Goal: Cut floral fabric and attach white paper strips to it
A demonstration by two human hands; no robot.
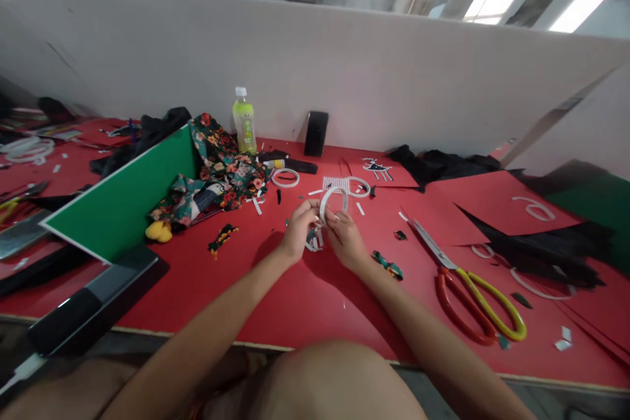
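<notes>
Raised over the middle of the red table is a roll of white tape (335,191), upright with its hole facing me. My left hand (298,231) pinches its lower left side, and my right hand (346,236) grips its lower right. Small pale and dark green scraps (314,240) lie just below the hands; whether a finger touches them I cannot tell. Behind the roll are a white ring (359,188), a dotted white sheet (335,184) and another white ring (285,177). A floral fabric scrap (387,265) rests to the right of my right hand.
Large scissors (467,289) with red and yellow handles lie on the right. Floral cloth (231,170) and a green divider (132,193) occupy the left. A drink bottle (244,121) and a black phone (315,133) stand by the back panel. A power bank (98,298) sits at the front left edge.
</notes>
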